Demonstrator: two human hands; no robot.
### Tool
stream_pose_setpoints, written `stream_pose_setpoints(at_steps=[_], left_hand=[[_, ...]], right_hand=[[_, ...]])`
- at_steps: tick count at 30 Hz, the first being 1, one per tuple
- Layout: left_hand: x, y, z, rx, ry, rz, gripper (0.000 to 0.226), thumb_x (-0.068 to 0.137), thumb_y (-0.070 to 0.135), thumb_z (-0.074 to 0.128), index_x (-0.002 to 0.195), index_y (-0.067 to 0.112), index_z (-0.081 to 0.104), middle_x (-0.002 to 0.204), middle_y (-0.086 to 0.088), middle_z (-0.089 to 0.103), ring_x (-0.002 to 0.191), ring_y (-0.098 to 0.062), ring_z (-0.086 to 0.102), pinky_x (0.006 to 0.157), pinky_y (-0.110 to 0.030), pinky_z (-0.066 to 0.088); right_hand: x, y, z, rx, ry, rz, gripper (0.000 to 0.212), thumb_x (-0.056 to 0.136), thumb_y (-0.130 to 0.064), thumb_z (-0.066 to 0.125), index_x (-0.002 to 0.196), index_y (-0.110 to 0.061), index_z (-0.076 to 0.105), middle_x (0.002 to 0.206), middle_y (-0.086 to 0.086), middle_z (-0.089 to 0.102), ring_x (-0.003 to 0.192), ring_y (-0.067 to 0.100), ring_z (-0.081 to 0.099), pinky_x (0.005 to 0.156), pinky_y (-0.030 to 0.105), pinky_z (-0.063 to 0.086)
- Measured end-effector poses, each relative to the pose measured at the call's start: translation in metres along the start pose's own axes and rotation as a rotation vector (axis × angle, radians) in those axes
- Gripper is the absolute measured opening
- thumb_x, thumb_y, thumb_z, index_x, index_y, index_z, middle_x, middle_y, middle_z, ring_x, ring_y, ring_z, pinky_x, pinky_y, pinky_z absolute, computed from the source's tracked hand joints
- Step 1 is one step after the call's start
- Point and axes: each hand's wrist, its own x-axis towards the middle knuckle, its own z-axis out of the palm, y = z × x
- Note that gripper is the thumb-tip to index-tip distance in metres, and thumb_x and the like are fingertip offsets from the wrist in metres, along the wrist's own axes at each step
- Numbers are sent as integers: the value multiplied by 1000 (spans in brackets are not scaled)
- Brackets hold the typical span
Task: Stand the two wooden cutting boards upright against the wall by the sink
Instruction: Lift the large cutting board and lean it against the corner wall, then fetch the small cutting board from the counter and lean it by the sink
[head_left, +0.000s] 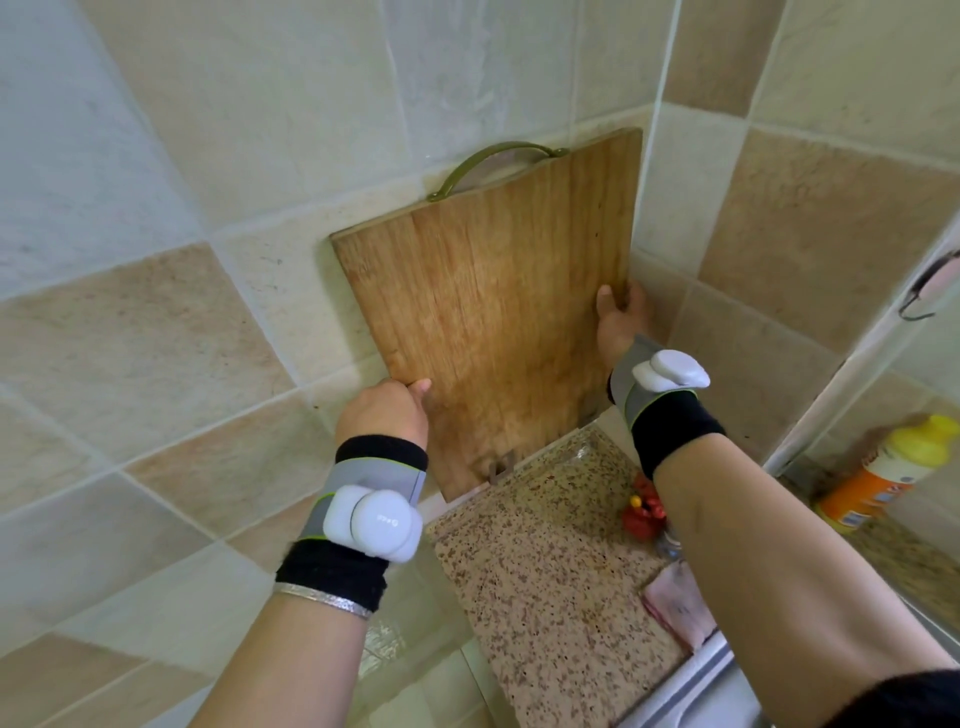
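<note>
A wooden cutting board (498, 312) stands upright on the speckled counter (545, 561), leaning against the tiled wall in the corner. Behind it a curved olive-green handle (493, 161) sticks up above its top edge; whether it belongs to a second board I cannot tell, since the front board hides the rest. My left hand (387, 410) grips the board's lower left edge. My right hand (621, 317) holds its right edge, fingers wrapped behind. Both wrists wear black bands with white sensors.
A red object (644, 512) and a pink cloth (675, 603) lie on the counter near my right arm. An orange bottle with a yellow cap (883, 478) lies on the ledge at right. A steel sink rim (691, 691) shows at the bottom.
</note>
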Motion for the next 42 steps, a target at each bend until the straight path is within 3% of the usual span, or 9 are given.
stream_pose_setpoints(at_steps=[16, 21, 24, 28, 33, 36, 38, 42], left_hand=[[0, 5, -8, -53, -96, 44, 60, 94, 54, 29, 93, 2, 60, 91, -18, 67, 84, -34, 62, 64, -35, 41], [-9, -7, -11, -93, -80, 79, 61, 92, 58, 25, 79, 8, 58, 68, -7, 58, 67, -29, 55, 60, -32, 39], [-18, -16, -10, -120, -108, 91, 60, 92, 59, 25, 65, 11, 50, 60, -5, 53, 57, -23, 50, 55, -31, 36], [-32, -24, -5, -151, -197, 144, 50, 93, 53, 30, 65, 15, 47, 64, -4, 53, 60, -21, 51, 53, -30, 35], [-50, -34, 3, -171, -279, 189, 47, 94, 50, 33, 71, 14, 53, 69, -2, 56, 67, -21, 54, 55, -29, 36], [-55, -38, 9, -161, -332, 195, 47, 94, 51, 32, 91, 13, 60, 83, -3, 61, 74, -22, 54, 64, -29, 39], [-56, -41, 9, -159, -350, 225, 50, 94, 52, 31, 95, 14, 63, 86, -5, 63, 75, -22, 55, 66, -30, 40], [-56, -40, 6, -174, -368, 302, 52, 94, 53, 30, 96, 15, 64, 89, -4, 64, 78, -22, 57, 68, -31, 42]], right_hand=[[-23, -17, -2, -214, 76, 79, 63, 101, -44, 37, 154, -18, 13, 162, 9, 16, 147, 34, 21, 117, 52, 20], [-49, -14, -3, -205, 67, 59, 62, 101, -44, 36, 152, -15, 17, 162, 10, 16, 147, 34, 21, 116, 49, 20], [-69, -5, -2, -151, 39, 52, 55, 101, -42, 37, 148, -14, 29, 157, 11, 29, 140, 36, 35, 111, 45, 30], [-96, 13, 3, -53, -3, 73, 44, 102, -36, 38, 135, -9, 49, 138, 16, 56, 125, 37, 52, 92, 33, 37], [-127, 36, 4, -31, -27, 112, 45, 102, -38, 38, 136, -11, 48, 137, 13, 57, 126, 35, 52, 99, 38, 40], [-144, 48, 5, -37, -29, 138, 42, 102, -39, 37, 128, -11, 54, 127, 14, 64, 116, 33, 58, 92, 37, 45], [-156, 54, 4, -28, 5, 150, 41, 101, -39, 38, 125, -11, 57, 123, 12, 66, 113, 32, 60, 91, 35, 46], [-170, 54, -2, -17, 43, 172, 43, 100, -41, 39, 120, -11, 62, 119, 13, 68, 110, 33, 63, 98, 49, 50]])
